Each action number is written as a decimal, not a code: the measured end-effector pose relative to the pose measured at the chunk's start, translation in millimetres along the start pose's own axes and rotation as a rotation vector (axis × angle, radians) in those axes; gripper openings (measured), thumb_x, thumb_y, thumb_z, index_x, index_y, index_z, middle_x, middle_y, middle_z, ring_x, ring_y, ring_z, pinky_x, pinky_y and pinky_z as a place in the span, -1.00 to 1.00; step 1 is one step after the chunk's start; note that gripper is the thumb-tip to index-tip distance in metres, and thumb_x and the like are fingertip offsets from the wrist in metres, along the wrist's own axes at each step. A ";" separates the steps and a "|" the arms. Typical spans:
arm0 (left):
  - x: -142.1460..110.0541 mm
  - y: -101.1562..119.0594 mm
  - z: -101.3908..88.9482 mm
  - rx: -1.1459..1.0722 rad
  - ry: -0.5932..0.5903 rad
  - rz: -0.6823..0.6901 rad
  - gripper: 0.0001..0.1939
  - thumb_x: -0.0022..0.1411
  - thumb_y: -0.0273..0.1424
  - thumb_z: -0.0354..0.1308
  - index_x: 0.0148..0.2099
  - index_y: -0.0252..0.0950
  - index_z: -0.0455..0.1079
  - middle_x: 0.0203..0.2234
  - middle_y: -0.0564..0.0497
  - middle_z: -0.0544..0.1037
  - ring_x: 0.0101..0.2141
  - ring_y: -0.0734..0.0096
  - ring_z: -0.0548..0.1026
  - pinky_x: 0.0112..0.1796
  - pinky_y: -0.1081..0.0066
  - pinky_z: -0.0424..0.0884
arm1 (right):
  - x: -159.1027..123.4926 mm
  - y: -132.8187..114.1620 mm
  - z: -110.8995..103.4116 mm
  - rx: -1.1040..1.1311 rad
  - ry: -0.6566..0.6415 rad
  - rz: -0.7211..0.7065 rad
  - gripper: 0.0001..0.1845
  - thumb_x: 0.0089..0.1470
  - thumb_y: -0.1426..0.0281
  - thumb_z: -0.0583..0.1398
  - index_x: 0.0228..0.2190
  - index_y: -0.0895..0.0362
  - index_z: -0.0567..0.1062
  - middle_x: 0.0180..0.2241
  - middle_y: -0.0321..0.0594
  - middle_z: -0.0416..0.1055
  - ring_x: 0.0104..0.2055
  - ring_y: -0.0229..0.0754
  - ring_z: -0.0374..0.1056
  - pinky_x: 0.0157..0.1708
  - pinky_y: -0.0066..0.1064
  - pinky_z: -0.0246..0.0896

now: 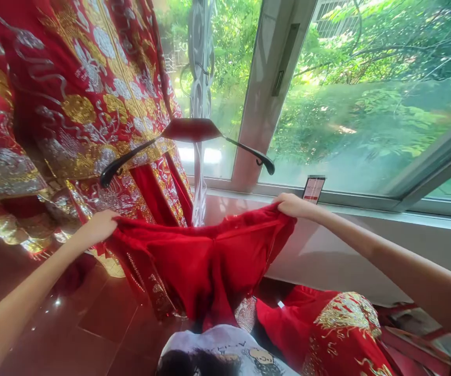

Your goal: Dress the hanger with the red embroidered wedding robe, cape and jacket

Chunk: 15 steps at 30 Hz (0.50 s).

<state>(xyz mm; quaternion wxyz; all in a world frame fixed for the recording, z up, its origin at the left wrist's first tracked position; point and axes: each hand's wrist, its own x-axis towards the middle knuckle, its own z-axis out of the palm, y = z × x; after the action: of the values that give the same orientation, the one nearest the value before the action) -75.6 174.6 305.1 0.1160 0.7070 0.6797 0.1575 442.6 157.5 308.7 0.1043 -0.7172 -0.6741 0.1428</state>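
A red cloth garment point(194, 256) is stretched wide between my two hands, its top edge roughly level and its lower part hanging in folds. My left hand point(102, 225) is closed on the garment's left upper corner. At the opposite corner, my right hand point(290, 204) pinches the cloth. Just above the garment hangs a clothes hanger point(192, 129) with black arms and a dark red middle, bare of clothing. Its hook is up by a white ornamental post point(199, 78). The garment's lower end is partly hidden behind my shirt.
Red dresses with gold and silver embroidery point(111, 104) hang on the left. Another red embroidered garment point(327, 324) lies at lower right. A phone point(313, 189) leans on the window sill point(366, 213), below large windows. The floor point(104, 308) is reddish tile.
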 end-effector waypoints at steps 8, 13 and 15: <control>-13.1 -10.1 -7.2 0.126 0.112 -0.074 -0.90 -0.04 -0.50 0.02 -0.55 -0.27 0.22 -0.62 0.01 0.40 -0.47 0.27 0.39 -0.41 0.44 0.18 | 10.1 10.2 -1.5 0.014 0.185 -0.029 -0.69 -0.32 0.62 0.01 -0.61 0.19 0.52 -0.53 -0.16 0.44 -0.46 -0.21 0.25 -0.50 -0.45 0.02; -16.4 -41.4 42.0 -0.099 0.016 -0.165 -0.85 -0.28 -0.60 0.03 -0.72 -0.27 0.24 -0.70 0.00 0.35 -0.47 0.27 0.41 -0.38 0.43 0.26 | 9.4 12.0 46.0 0.562 -0.153 0.091 -0.57 -0.46 0.54 -0.01 -0.51 0.21 0.56 -0.68 -0.30 0.36 -0.65 -0.32 0.10 -0.64 -0.49 -0.09; -20.5 -49.4 57.5 -0.225 0.000 -0.220 -0.85 -0.30 -0.61 0.05 -0.73 -0.27 0.25 -0.74 0.01 0.33 -0.47 0.24 0.44 -0.36 0.41 0.32 | 8.8 6.5 53.9 0.750 -0.169 0.169 -0.53 -0.49 0.54 0.00 -0.46 0.20 0.56 -0.61 -0.29 0.43 -0.63 -0.32 0.15 -0.64 -0.50 -0.06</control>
<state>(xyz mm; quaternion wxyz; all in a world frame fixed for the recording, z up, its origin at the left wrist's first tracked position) -99.9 159.5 232.0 0.2108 0.6108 0.7310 0.2192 430.5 163.5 255.4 0.2909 -0.6680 -0.5200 0.4458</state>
